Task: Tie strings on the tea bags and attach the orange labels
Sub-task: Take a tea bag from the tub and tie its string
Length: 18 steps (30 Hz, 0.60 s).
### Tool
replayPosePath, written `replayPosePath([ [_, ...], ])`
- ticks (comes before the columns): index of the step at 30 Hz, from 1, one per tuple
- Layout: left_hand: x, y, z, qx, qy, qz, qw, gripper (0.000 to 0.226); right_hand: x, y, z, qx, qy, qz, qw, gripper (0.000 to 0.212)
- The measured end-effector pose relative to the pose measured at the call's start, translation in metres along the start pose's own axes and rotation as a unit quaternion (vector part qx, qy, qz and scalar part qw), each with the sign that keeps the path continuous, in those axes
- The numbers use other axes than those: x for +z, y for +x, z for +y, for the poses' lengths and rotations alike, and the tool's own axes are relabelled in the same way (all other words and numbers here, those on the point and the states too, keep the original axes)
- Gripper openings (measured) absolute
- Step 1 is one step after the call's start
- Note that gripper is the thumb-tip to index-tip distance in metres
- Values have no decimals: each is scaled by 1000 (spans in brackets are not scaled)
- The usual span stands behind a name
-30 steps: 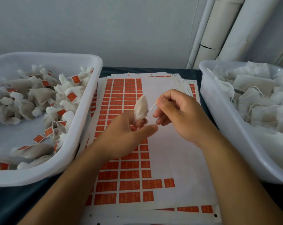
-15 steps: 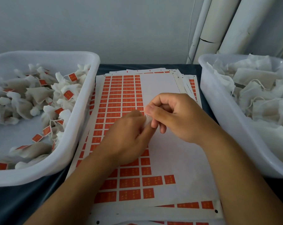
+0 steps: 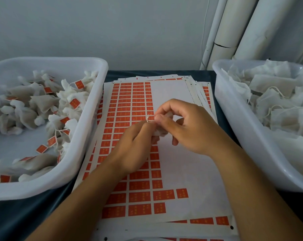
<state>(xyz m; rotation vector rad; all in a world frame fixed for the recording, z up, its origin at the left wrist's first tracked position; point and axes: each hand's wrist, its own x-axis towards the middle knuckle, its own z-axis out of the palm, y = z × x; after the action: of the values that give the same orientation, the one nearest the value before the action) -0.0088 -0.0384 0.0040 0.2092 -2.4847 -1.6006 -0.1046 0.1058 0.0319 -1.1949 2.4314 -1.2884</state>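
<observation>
My left hand (image 3: 131,150) and my right hand (image 3: 187,127) meet above the sheet of orange labels (image 3: 129,108). Between them is one white tea bag (image 3: 160,132), mostly hidden by the fingers. My right hand's curled fingers grip the bag. My left hand's fingertips pinch its thin white string (image 3: 148,118), which loops up just above them. The top sheet has orange stickers in its left columns and bare white backing on the right.
A white tub (image 3: 88,129) on the left holds several tied tea bags with orange labels. A white tub (image 3: 234,122) on the right holds flat tea bags with loose strings. More label sheets lie stacked beneath. White pipes stand at the back right.
The tea bag stood upright above my left hand a second ago. Both hands have closed together around it, and a string loop now shows at my left fingertips.
</observation>
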Motion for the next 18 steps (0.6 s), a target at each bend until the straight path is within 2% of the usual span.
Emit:
replayPosePath([
  [9, -7, 7, -8, -94, -17, 51, 994, 48, 0, -3, 0, -26, -38, -23, 999, 12],
  [18, -10, 6, 2, -114, -23, 59, 991, 48, 1, -4, -2, -86, -27, -31, 995, 11],
])
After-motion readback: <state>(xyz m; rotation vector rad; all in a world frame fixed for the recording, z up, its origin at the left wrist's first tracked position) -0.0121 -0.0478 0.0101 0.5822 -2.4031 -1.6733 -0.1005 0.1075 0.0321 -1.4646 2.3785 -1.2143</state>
